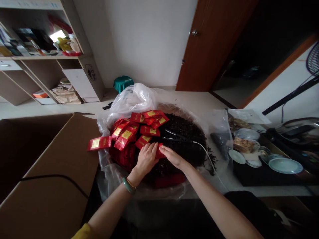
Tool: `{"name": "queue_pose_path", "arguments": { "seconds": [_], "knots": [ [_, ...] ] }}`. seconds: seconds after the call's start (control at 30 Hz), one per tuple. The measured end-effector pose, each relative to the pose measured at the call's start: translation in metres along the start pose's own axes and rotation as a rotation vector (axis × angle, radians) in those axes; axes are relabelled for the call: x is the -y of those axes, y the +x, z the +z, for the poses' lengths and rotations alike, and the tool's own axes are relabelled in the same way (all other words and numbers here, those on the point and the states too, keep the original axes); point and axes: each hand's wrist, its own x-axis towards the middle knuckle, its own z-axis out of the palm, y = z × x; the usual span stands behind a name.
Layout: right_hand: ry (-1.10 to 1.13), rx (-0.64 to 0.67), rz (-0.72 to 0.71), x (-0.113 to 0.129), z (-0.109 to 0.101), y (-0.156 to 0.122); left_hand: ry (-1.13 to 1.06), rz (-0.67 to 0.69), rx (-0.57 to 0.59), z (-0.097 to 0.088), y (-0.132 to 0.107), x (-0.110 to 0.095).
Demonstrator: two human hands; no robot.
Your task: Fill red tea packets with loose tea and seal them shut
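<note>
Both of my hands hold a small red packet (159,153) low over dark loose leaves (188,127) in a plastic-lined round container. My left hand (147,157), a green bangle on its wrist, is closed over the packet's left side. The fingers of my right hand (171,156) pinch its right side; my fingers hide much of the packet. Just beyond lie several red packets with gold labels (126,134), heaped on the leaves. A black two-armed tool (179,137) with a white cord rests to the right. Red bundles (124,157) sit left of my hands and below them.
An open cardboard box (54,172) stands at the left. Clear plastic sheeting (134,99) bunches around the container's rim. At the right, a low table holds dishes (285,165) and bags. Behind are a shelf unit (87,63), a teal bag (122,83) and a wooden door (211,43).
</note>
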Motion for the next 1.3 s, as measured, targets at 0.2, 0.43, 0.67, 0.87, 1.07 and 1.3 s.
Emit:
{"name": "queue_pose_path", "arguments": {
  "seconds": [0.2,0.43,0.67,0.87,1.07,1.3],
  "knots": [
    [0.059,0.095,-0.030,0.008,0.001,-0.003,-0.102,0.024,-0.091,0.008,0.001,0.011],
    [0.119,0.133,-0.093,0.012,-0.005,-0.004,-0.074,0.002,-0.145,0.018,-0.003,0.014],
    [0.055,-0.080,-0.078,0.006,0.009,0.002,-0.089,0.045,-0.167,0.017,-0.003,0.013],
    [0.174,-0.004,-0.041,0.004,0.009,0.002,-0.099,-0.029,-0.160,0.017,-0.002,0.013],
    [-0.079,0.075,-0.099,0.019,0.008,-0.005,-0.037,0.004,-0.121,0.008,-0.003,0.010],
    [-0.137,0.228,-0.083,0.034,0.015,-0.010,-0.058,-0.052,-0.140,0.006,-0.004,0.008]
  ]
}}
